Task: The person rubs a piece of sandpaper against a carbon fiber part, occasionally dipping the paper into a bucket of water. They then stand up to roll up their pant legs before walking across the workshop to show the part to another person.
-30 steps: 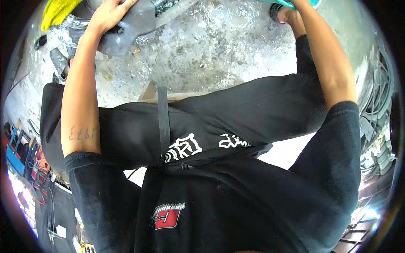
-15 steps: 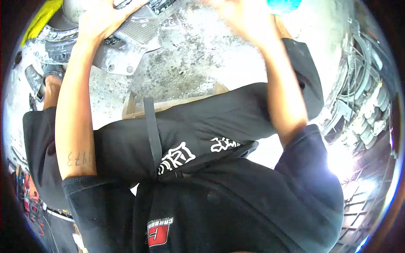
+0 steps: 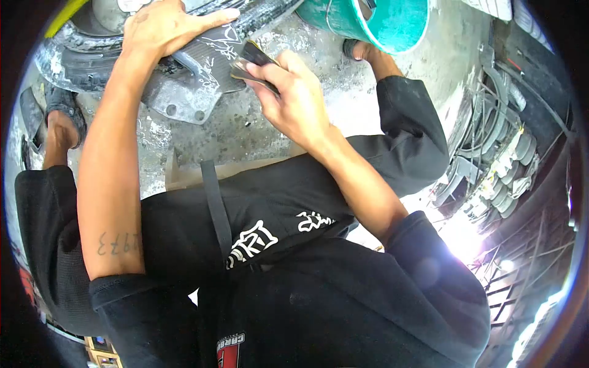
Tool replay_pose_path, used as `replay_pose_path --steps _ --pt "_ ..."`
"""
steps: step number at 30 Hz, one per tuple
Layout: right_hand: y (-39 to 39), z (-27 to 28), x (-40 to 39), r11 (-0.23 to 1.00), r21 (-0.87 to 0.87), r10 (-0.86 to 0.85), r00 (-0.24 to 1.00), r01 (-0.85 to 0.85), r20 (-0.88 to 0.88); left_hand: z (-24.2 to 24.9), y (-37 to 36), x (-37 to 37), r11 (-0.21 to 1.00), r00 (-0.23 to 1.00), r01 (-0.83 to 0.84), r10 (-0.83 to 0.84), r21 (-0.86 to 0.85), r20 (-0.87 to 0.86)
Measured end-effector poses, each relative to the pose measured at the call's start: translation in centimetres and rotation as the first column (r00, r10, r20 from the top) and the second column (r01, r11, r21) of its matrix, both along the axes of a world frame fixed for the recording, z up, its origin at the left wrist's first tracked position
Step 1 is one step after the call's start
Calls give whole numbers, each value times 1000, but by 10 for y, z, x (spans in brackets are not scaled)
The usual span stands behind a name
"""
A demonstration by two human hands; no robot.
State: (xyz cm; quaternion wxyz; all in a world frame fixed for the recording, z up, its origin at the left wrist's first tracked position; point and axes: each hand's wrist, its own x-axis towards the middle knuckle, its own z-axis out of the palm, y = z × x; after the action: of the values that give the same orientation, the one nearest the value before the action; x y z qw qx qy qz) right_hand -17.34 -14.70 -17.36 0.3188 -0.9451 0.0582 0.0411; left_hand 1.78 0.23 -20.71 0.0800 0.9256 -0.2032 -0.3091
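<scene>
Dark folded sanding pad (image 3: 248,61), pinched in right hand (image 3: 294,101) grip, points toward grey panel (image 3: 190,73).

Forearm tattoo (image 3: 116,244): digits, upside down in this view, look like "1973"; first digit unsure. Shorts (image 3: 270,230): white stylised characters in two clusters, not readable as letters. Shirt (image 3: 235,351): red-and-white logo patch at bottom edge, white lettering above it starting "CARB", rest cut off by the frame. Carbon panel (image 3: 211,52) under the left hand (image 3: 161,27): thin white scribed lines, no legible text. Bucket (image 3: 374,21): no readable markings.
</scene>
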Motion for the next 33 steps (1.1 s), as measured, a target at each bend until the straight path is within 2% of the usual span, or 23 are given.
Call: replay_pose_path --steps 5,7,10,12,13,15,19,22,25,30,32,33 --pt "6 -18 26 996 -27 88 978 -84 190 -3 -3 0 1000 1000 -5 5 8 9" --pt "3 -16 27 994 -36 112 979 -107 171 -5 -3 2 1000 998 -7 8 27 -55" --pt "-6 -11 13 987 -15 161 970 -161 184 -1 -3 1 1000 999 6 -5 29 -33" --pt "-8 -7 8 989 -31 149 987 -148 58 0 0 2 1000 1000 -9 9 28 -8" --pt "-7 -16 16 986 -20 169 970 -168 176 -2 0 2 999 1000 -30 30 32 -3" --pt "-4 -26 23 988 -3 151 973 -153 174 -5 -4 2 999 996 -31 33 30 -82" --pt "-12 -16 7 988 -1 152 975 -154 159 -4 -3 -2 1000 999 2 -4 29 50" --pt "1 -22 18 995 -17 101 983 -99 152 -8 -2 -2 999 999 -10 8 47 41" --pt "3 -31 28 990 -50 139 969 -131 206 -13 -4 -1 998 1000 -23 24 65 -17" --pt "-29 -5 -14 987 -17 160 978 -159 138 -6 1 -5 1000 996 2 -4 24 87" --pt "-37 -4 -18 996 92 -24 991 12 132 -12 2 -1 1000 999 5 -6 19 44" --pt "-39 2 -9 999 50 -28 985 20 170 -13 2 -3 1000 999 6 -7 20 33"
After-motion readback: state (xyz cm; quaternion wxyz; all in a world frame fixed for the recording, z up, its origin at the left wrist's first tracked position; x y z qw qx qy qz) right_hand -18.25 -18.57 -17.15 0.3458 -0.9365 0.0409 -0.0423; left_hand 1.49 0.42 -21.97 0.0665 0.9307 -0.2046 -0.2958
